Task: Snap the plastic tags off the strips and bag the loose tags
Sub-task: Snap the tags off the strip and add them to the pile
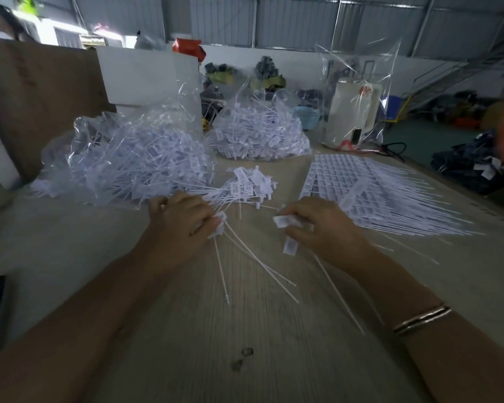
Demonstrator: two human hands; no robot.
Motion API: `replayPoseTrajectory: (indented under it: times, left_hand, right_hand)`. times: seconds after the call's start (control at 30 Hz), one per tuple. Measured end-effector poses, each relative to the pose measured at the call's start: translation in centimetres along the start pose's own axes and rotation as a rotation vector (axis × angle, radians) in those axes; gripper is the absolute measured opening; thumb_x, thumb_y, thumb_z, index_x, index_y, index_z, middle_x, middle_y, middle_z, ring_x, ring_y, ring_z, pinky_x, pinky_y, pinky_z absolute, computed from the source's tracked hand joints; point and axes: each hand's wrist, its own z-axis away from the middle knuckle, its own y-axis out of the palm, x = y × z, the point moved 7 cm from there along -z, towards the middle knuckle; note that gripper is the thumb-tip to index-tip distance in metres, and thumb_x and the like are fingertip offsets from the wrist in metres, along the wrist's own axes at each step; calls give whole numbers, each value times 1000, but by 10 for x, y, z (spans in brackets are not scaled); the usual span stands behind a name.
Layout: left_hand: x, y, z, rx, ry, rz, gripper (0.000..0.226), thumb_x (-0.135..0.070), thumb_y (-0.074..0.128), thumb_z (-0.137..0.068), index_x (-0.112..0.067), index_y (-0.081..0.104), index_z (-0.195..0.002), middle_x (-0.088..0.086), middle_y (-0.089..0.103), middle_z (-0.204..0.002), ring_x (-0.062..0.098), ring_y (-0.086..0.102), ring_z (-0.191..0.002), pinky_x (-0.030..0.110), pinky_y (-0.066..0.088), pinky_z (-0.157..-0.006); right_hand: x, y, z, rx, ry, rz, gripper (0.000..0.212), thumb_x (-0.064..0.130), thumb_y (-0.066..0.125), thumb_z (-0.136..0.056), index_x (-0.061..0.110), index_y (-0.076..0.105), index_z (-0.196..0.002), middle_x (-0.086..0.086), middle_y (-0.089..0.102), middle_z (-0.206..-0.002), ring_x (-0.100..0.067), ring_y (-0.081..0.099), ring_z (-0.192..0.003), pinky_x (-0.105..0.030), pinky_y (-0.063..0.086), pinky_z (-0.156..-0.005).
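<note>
1. The left hand (184, 218) curled around a small bunch of white plastic tags (219, 225), their thin tails fanning out toward 5 o'clock across the wooden table (186, 344).
2. The right hand (317, 228) pinched a tag head (282, 221) between thumb and fingers, with a second tag (289, 246) hanging under the palm and its tail running toward 5 o'clock.
3. Grey printing showed on the tag faces, but it was too blurred to read.
4. A loose heap of snapped tags (250, 184) lay at 12 o'clock, just beyond both hands.
5. Uncut tag strips (370, 190) were stacked at 2 o'clock, close to the table's right edge.
6. Two clear bags of tags sat farther back: one (122, 161) at 10 o'clock, another (259, 132) at 12 o'clock.
7. A white kettle (352, 112) inside a clear upright bag stood at 1 o'clock; its red mark was unreadable.
8. Bare tabletop stretched toward 6 o'clock between the forearms; a bangle (422, 318) circled the right wrist.
</note>
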Motion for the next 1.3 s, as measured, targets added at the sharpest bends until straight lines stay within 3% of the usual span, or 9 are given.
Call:
replayPoseTrajectory:
  times: [0.13, 0.3, 0.47, 0.6, 0.83, 0.93, 1.03, 1.13, 1.3]
  left_hand:
    - [-1, 8, -4, -7, -133, -135, 45, -53, 33, -84, -26, 64, -104, -6, 58, -104, 20, 50, -103, 37, 23, -85]
    - [-38, 30, -7, 156, -92, 182, 37, -62, 25, -82, -41, 50, -65, -22, 49, -70, 9, 45, -90, 36, 27, -83]
    - [-36, 36, -7, 216, -74, 305, 23, -47, 42, -81, -32, 55, -69, -15, 49, -65, 14, 49, -85, 43, 35, -88]
    - [-37, 35, -7, 198, -42, 242, 29, -50, 44, -79, -25, 58, -74, -15, 47, -67, 13, 47, -86, 44, 33, -88]
    - [-14, 10, -2, 17, 72, 152, 38, -50, 42, -82, -20, 66, -76, -15, 59, -81, 11, 50, -90, 46, 30, -82]
    - [5, 12, -2, 23, -78, 34, 41, -58, 45, -79, -24, 67, -88, -16, 56, -95, 15, 48, -104, 31, 17, -83]
    - [-2, 13, -5, 1, -135, -5, 39, -55, 46, -82, -28, 64, -103, -11, 54, -108, 15, 43, -110, 31, 18, -88]
    - [-30, 24, -9, 101, -120, 220, 51, -60, 28, -81, -24, 65, -83, -11, 57, -88, 12, 45, -96, 28, 26, -87]
    - [-42, 36, -10, 203, -91, 403, 42, -43, 45, -81, -8, 67, -74, -1, 61, -71, 18, 54, -79, 36, 39, -82]
  right_hand:
    - [21, 14, -4, -33, -45, 30, 32, 23, 69, -82, 14, 63, -112, -4, 66, -105, -18, 58, -94, -34, 41, -86]
    - [32, 23, -6, -69, -95, 79, 33, 29, 68, -81, 10, 59, -107, -5, 66, -100, -21, 60, -94, -32, 37, -85]
    - [15, 13, -2, 7, -67, 39, 27, 34, 60, -80, 19, 61, -102, 9, 63, -97, -10, 55, -96, -30, 22, -99]
    - [10, 14, -5, 25, -110, 160, 19, 30, 66, -83, 20, 67, -100, 6, 67, -96, -17, 59, -92, -32, 26, -91]
    - [-17, -11, -4, -73, -5, 23, 19, 24, 62, -89, 8, 72, -95, -4, 72, -82, -16, 64, -68, -35, 50, -69]
    - [-9, -3, -2, -55, -26, 27, 23, 26, 67, -84, 13, 68, -102, 1, 68, -90, -11, 59, -78, -32, 47, -75]
    - [12, 13, -4, -43, -39, 11, 32, 31, 68, -82, 18, 61, -110, 3, 63, -97, -6, 51, -85, -31, 42, -82]
    - [30, 21, -7, -43, -78, 2, 36, 31, 69, -81, 13, 57, -110, -4, 65, -100, -17, 58, -90, -34, 45, -79]
    - [19, 23, -4, 53, -80, -60, 33, 31, 67, -83, 12, 59, -109, 0, 65, -103, -14, 59, -93, -35, 46, -84]
